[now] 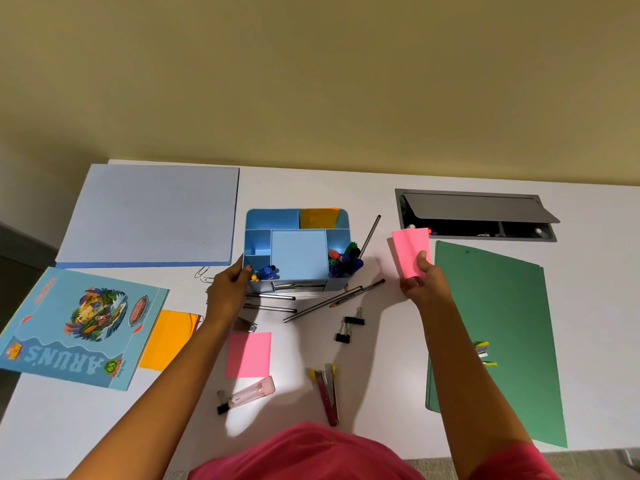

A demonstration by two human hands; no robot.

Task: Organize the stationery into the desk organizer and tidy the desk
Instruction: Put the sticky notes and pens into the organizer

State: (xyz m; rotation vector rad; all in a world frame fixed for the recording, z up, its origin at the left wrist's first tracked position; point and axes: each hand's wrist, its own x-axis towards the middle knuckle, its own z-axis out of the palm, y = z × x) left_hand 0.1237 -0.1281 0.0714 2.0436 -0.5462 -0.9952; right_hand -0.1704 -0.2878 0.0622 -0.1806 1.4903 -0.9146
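From the head camera we look down on a white desk (pixel 381 209) with a blue desk organizer (pixel 298 249) near its middle. Our left hand (pixel 228 289) grips the organizer's near-left corner, fingers closed on its wall. Our right hand (pixel 424 282) is raised to the right of the organizer, thumb and fingers clamped on the lower end of a pink sticky-note pad (pixel 411 251) — the pad stands tilted in the air, apart from the organizer.

Inside the organizer we see an orange pad (pixel 318 219) in the far right compartment, markers (pixel 346 261) standing in the near right one, and small blue pieces (pixel 266 271) in the near left one; we cannot tell what they are.

Loose pens and pencils (pixel 332 301) lie just in front of the organizer. Closer to us lie a second pink pad (pixel 248 355), an orange sheet (pixel 169 337) partly under a blue printed notebook (pixel 79 327), black binder clips (pixel 348 327), a red stapler (pixel 327 393) and a clear pink case (pixel 251 393). A pale blue folder (pixel 152 216) lies at far left, a green folder (pixel 498 334) at right — and an open cable hatch (pixel 474 214) sits behind it.
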